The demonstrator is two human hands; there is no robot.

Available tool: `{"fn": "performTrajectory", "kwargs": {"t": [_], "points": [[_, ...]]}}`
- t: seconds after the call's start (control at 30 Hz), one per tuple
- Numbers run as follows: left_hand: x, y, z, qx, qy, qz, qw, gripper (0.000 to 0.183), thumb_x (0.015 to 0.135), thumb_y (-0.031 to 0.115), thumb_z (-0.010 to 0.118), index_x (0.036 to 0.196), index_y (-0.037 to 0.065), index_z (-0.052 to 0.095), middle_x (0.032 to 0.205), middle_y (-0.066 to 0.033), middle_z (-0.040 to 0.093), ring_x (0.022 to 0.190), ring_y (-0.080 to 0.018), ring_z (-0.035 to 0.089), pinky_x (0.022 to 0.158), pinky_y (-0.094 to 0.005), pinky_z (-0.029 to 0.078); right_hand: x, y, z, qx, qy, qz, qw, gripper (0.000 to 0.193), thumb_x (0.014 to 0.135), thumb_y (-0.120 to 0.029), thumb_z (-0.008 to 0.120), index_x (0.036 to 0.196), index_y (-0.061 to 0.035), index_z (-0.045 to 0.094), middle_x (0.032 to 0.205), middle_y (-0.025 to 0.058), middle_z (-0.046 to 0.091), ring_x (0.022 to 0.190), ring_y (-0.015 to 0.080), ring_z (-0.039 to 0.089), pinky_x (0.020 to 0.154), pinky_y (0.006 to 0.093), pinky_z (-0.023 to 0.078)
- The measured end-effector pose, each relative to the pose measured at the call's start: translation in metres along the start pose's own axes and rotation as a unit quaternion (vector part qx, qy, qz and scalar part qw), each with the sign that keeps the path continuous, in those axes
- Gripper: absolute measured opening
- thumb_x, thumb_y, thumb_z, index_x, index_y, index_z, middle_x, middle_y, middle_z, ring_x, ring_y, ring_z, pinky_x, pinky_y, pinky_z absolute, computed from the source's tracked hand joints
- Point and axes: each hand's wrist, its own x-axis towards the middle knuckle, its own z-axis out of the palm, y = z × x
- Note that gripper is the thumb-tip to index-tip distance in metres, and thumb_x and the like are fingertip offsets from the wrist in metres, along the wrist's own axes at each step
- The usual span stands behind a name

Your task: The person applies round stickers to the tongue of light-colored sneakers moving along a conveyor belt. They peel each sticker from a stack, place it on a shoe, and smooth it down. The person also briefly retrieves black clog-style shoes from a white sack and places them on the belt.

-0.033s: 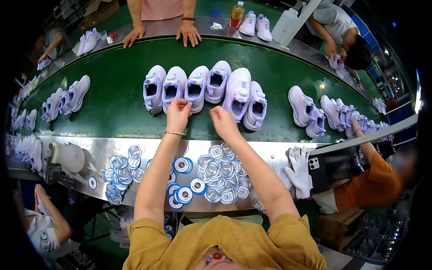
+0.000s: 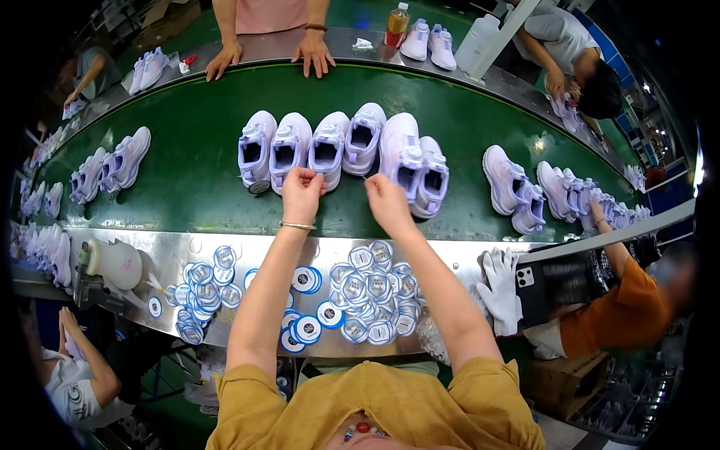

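Observation:
A row of pale lilac sneakers [image 2: 328, 142] stands on the green belt, heels toward me. My left hand [image 2: 302, 191] is closed in a pinch at the heels of the second and third shoes from the left. Whatever its fingers hold, if anything, is too small to make out. Curled just right of it, my right hand [image 2: 388, 201] has thumb and fingertips together near the heels of the fourth and fifth shoes. Its fingertips may hold something thin, which I cannot name. A round dark tag [image 2: 259, 186] shows at the heel of the leftmost shoe.
Round blue-and-white tags [image 2: 306, 328] and wrapped ones [image 2: 376, 285] lie in piles on the metal ledge [image 2: 450, 300]. White gloves [image 2: 500, 289], a phone [image 2: 527, 277] and a whitish container [image 2: 112, 262] flank them. More sneakers [image 2: 504, 180] stand along the belt. Across it, a person's hands [image 2: 313, 52] rest on the edge.
My right hand has shifted slightly right, its fingertips now plainer to see. My left hand has moved a little right and toward me, still pinched. The shoes keep their places.

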Motion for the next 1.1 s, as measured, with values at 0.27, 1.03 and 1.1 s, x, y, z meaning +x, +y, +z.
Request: {"fn": "performTrajectory", "kwargs": {"t": [0.27,1.03,1.1], "points": [[-0.015,0.0,0.012,-0.09,-0.043,-0.081,0.992,0.016,0.083,0.003,0.065,0.096,-0.003,0.057,0.083,-0.0089,0.065,0.074,-0.0136,0.063,0.066,-0.0215,0.052,0.011,0.002,-0.02,-0.013,-0.045,-0.093,0.995,0.01,0.087,-0.012,0.054,0.09,-0.0023,0.054,0.082,0.0188,0.062,0.076,0.0392,0.06,0.066,0.0476,0.045],[-0.002,0.015,-0.037,-0.063,0.007,-0.018,0.998,0.008,0.084,0.007,0.065,0.087,0.001,0.063,0.081,-0.0051,0.065,0.068,-0.0082,0.059,0.054,-0.0186,0.043,-0.014,-0.03,0.009,0.061,-0.08,-0.152,0.983,0.018,0.085,-0.012,0.058,0.1,-0.0021,0.056,0.076,0.0125,0.063,0.063,0.0274,0.059,0.055,0.0358,0.044],[-0.009,0.026,-0.031,-0.066,0.001,-0.015,0.998,0.008,0.086,0.007,0.063,0.09,0.0,0.061,0.085,-0.0069,0.065,0.072,-0.0093,0.06,0.055,-0.0193,0.044,-0.018,-0.039,0.001,0.142,-0.139,-0.066,0.978,0.018,0.087,-0.014,0.059,0.099,-0.0013,0.056,0.073,0.0095,0.062,0.062,0.0203,0.058,0.054,0.0323,0.042]]}}
